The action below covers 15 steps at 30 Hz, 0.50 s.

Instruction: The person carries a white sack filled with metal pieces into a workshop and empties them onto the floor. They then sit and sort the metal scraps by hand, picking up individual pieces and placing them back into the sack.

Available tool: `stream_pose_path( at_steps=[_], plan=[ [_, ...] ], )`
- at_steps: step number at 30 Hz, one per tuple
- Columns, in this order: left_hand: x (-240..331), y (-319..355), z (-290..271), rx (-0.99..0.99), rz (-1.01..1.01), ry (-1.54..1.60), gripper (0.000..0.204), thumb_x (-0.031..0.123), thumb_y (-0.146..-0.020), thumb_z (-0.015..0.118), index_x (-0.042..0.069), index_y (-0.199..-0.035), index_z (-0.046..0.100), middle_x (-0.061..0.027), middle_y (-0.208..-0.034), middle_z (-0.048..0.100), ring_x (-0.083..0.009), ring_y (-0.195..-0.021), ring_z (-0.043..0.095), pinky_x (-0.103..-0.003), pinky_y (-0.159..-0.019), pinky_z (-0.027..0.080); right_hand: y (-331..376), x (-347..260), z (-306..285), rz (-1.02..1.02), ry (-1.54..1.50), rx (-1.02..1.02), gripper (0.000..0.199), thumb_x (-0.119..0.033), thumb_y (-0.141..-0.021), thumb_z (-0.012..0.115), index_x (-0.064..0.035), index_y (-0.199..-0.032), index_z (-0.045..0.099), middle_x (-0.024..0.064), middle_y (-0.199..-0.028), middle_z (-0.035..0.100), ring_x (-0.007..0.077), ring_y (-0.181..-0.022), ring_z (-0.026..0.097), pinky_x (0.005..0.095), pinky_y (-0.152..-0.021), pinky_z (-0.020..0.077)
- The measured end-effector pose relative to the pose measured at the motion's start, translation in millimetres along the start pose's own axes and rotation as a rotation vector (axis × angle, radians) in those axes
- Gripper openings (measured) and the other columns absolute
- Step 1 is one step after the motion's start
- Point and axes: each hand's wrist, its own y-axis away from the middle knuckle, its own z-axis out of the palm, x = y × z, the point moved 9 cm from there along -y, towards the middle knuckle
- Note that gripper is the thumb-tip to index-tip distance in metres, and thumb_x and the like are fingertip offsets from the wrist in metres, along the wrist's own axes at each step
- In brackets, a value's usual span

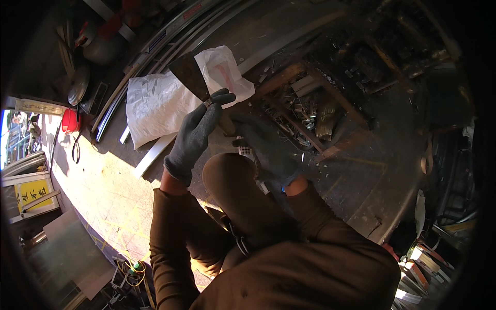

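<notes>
"Since you're standing closer than I am, what is that person holding?"

"It's a flat, broad-bladed dark metal scraper [191, 77] with a brown handle. They're holding it up ahead of the brown-clothed knee [226, 178], and the blade is showing against a bulging white plastic bag [157, 111], which is lying on the sunlit grey floor [113, 194]."

"Which hand is doing the gripping?"

"The left hand [195, 132], in a grey knitted glove. Its fingers [223, 97] are clamping the narrow neck, so the scraper is lying crosswise to them: blade sticking out on the far left side, handle coming out on the near right."

"And the other one?"

"The right hand [266, 150], gloved in grey too, is sitting just beside the handle's end, so it's the nearer one to that part. It's looking dim and blurred from here; I can't tell whether its fingers are gripping or only resting close."

"So which way is the scraper pointing?"

"Its wide edge is facing away from the body and leftward. The long axis is running diagonally, from far left down to near right, the handle slanting back toward the right hand."
</notes>
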Motion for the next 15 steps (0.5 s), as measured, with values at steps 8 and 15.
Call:
stream_pose_path(
  at_steps=[8,15],
  plan=[
    [-30.9,-7.3,74.3,-0.157,-0.248,0.054,0.045,0.036,-0.110,0.051,-0.001,-0.134,0.060,-0.0020,-0.100,0.064,-0.0095,-0.092,0.058,-0.030,-0.082,0.050,20.9,28.9,-16.3,0.397,-0.532,0.144,0.027,-0.030,-0.107,0.058,-0.0052,-0.115,0.065,0.0012,-0.088,0.066,0.0083,-0.075,0.062,0.0234,-0.069,0.0514],
    [-30.4,-28.6,2.7,0.124,-0.118,-0.790,0.042,0.035,-0.102,0.058,0.015,-0.138,0.061,-0.0159,-0.088,0.072,-0.0382,-0.082,0.071,-0.048,-0.073,0.054,112.0,114.4,-74.2,0.622,-0.592,0.455,0.034,-0.031,-0.107,0.057,-0.0057,-0.129,0.064,-0.0011,-0.091,0.062,0.0069,-0.082,0.059,0.0245,-0.072,0.0491]
  ],
)
